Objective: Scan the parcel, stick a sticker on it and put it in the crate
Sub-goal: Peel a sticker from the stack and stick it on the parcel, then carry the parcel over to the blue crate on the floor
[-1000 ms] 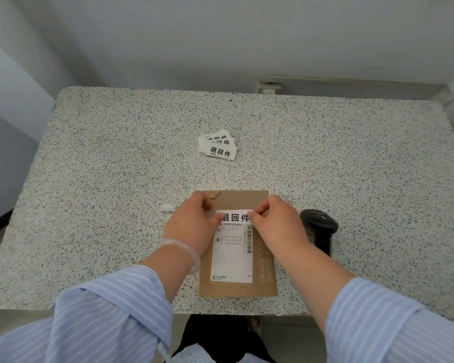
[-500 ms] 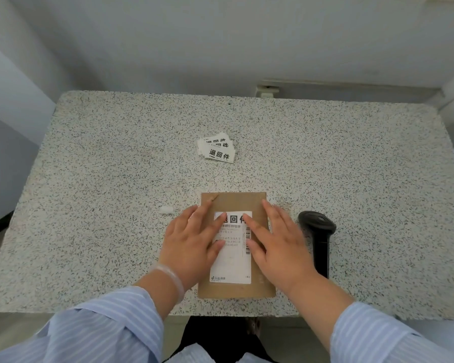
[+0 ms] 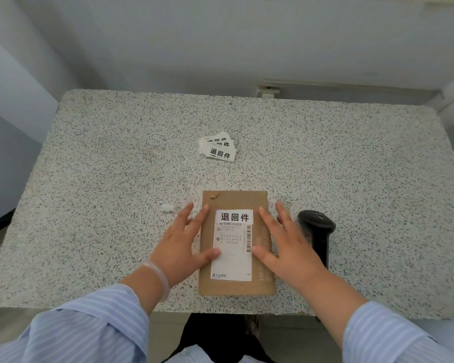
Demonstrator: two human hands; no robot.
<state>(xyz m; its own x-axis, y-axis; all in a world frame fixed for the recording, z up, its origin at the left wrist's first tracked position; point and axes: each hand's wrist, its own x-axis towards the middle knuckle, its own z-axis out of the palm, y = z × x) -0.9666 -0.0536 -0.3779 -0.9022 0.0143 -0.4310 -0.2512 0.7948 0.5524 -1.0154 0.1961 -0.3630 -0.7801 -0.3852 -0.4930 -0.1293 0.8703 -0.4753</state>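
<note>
Parcel, a flat brown cardboard envelope [image 3: 236, 242], lies on the speckled table [image 3: 116, 179] between both hands, white sticker [image 3: 234, 216] on it. Left hand [image 3: 180, 247] and right hand [image 3: 290, 248] are spread flat, gripping nothing. A careless lift could knock the black scanner [image 3: 317, 231] beside the right hand.

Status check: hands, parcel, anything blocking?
Left hand and right hand open, flanking the parcel. Sticker on. Scanner beside right hand. Crate not in view.

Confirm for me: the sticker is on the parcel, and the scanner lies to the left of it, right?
Not quite. The sticker is on the parcel, but the scanner lies to its right, beside the right hand, as the head view shows.
</note>
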